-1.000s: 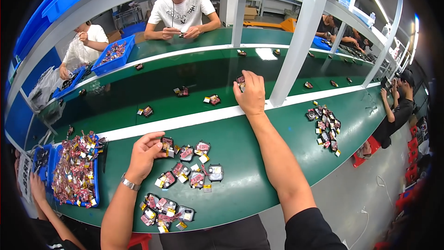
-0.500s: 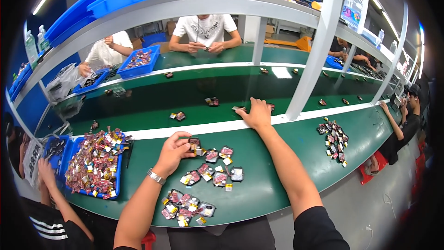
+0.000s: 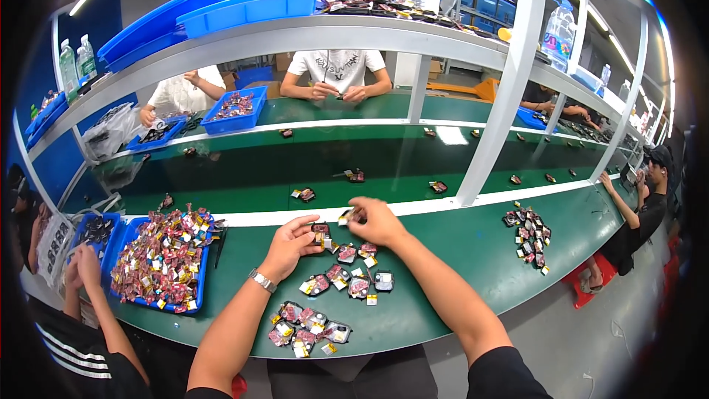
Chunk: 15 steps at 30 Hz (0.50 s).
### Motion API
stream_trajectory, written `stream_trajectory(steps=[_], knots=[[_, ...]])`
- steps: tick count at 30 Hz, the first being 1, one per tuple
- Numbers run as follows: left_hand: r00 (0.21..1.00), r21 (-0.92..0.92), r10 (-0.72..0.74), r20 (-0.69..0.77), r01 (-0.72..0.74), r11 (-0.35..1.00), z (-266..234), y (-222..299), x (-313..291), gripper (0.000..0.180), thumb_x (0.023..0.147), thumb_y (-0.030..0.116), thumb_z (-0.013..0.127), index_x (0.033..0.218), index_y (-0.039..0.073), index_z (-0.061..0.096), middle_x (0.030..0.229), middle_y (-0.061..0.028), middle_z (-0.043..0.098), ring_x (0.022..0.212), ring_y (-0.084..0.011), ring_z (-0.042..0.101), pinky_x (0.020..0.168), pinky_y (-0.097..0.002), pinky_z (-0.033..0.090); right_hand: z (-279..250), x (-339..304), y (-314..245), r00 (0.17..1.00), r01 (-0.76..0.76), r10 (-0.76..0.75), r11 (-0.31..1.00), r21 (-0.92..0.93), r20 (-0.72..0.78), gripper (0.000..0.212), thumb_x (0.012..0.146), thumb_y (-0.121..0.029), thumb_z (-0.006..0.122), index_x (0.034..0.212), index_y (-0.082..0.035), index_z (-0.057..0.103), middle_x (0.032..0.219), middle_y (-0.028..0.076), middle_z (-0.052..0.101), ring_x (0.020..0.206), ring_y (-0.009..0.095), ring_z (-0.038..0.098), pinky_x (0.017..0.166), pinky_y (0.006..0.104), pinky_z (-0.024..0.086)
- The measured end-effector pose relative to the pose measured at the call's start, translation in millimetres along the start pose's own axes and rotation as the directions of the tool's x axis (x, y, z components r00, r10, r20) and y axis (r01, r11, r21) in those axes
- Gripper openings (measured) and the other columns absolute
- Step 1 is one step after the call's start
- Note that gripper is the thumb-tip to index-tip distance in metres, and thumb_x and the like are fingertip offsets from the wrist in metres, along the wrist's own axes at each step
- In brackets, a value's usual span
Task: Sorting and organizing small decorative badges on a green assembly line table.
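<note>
My left hand (image 3: pixel 292 247), a metal watch on its wrist, pinches the edge of a small black case (image 3: pixel 322 236) fitted with a reddish circuit board and a yellow-taped battery. To its right, my right hand (image 3: pixel 375 223) is closed on a similar small electronic unit (image 3: pixel 345 217), whose pale, yellow-edged end shows; fingers hide the rest. Just below both hands lies a loose cluster of such open cases (image 3: pixel 338 275) on the green bench (image 3: pixel 436 310). Nearer me sits a second cluster (image 3: pixel 304 329), packed closer together.
A blue tray (image 3: pixel 201 281) heaped with small circuit boards stands left, beside a co-worker's hands (image 3: pixel 83 266). Beyond a white rail, the green belt (image 3: pixel 399 196) carries scattered units. A white post (image 3: pixel 502 96) rises right of centre, near another cluster of cases (image 3: pixel 528 236).
My right hand has drawn back from the belt toward my left hand, with a unit in its fingers. My left hand keeps its hold on the case. The view has tilted slightly.
</note>
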<state>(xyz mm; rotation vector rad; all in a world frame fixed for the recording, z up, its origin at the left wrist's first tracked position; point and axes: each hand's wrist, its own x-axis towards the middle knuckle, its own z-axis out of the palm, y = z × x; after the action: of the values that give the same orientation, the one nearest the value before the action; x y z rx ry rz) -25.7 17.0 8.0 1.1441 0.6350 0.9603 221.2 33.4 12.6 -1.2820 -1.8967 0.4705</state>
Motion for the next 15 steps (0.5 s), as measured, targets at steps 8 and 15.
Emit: stream_trajectory(steps=[8,15], knots=[[0.999,-0.087,0.035,-0.011,-0.036,0.996,4,0,-1,0.035,0.093,0.001,0.055,0.127,0.001,0.047,0.118,-0.0139,0.061,0.102,-0.0213,0.064,0.085,-0.0321,0.058,9,-23,-43,0.996,0.087,-0.081,0.987,-0.133,0.048,0.038,0.079,-0.024,0.069,0.111,-0.002,0.064,0.098,0.013,0.064,0.096,0.029,0.060,0.085,0.0391,0.049],[1.000,-0.042,0.013,-0.011,-0.014,0.999,6,0,-4,0.035,0.091,-0.003,0.056,0.125,0.000,0.049,0.116,-0.0130,0.060,0.101,-0.0183,0.064,0.087,-0.0298,0.058,20,-24,-77,0.907,0.319,-0.366,0.919,-0.232,-0.206,0.032,0.075,-0.010,0.075,0.106,-0.006,0.065,0.099,0.009,0.062,0.091,0.027,0.061,0.076,0.0356,0.051]])
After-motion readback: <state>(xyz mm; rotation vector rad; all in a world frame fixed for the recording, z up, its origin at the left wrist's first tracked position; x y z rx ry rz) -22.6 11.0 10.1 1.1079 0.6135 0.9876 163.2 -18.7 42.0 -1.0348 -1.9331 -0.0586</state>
